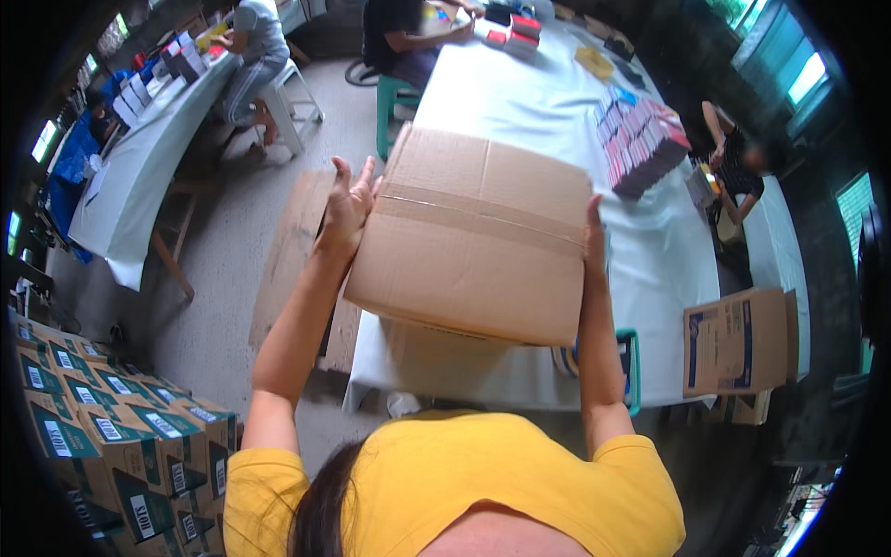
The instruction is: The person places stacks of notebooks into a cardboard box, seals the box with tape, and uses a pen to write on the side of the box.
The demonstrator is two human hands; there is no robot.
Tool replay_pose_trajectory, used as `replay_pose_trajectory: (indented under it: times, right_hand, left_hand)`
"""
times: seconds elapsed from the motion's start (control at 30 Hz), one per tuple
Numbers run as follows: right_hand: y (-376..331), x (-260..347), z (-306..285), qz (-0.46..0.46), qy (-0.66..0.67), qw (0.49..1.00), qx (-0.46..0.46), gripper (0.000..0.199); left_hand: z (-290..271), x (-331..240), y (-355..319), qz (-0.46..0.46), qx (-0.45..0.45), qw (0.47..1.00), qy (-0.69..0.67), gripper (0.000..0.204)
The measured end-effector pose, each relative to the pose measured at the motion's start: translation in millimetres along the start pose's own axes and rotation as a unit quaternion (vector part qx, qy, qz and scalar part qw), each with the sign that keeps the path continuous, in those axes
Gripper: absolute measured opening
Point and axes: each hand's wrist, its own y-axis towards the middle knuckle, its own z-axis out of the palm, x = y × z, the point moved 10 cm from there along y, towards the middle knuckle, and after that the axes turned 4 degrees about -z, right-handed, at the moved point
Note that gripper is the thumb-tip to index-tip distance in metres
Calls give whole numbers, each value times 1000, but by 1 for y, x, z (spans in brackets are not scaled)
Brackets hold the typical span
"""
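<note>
A brown cardboard box is between my two hands, its top flaps shut, with clear tape along the seam. My left hand presses flat against its left side, thumb and fingers spread. At the right side, my right hand grips the edge with the thumb up; its other fingers are hidden. The box is over the near end of a table with a white cover. Whether its underside touches the table, I cannot tell. A green plastic basket stands partly behind my right forearm.
Stacked cartons fill the lower left. Piled booklets stand on the table's far right; an open carton is at its right edge. A wooden bench lies left of the table. Other people sit at the far tables, one at the right.
</note>
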Motion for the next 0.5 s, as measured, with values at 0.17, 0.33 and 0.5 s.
replay_pose_trajectory:
  times: [0.17, 0.33, 0.5]
  right_hand:
    - [85, -2, -58, -73, -50, 996, -11, 84]
    - [128, -56, -104, 54, 99, 993, 48, 82]
    - [93, -50, -79, 47, 195, 979, 46, 76]
  left_hand:
    - [-15, -12, 23, 100, 24, 993, 66, 96]
    - [-78, 49, -135, 408, -392, 788, 243, 82]
    - [-3, 64, -110, 367, -329, 836, 241, 79]
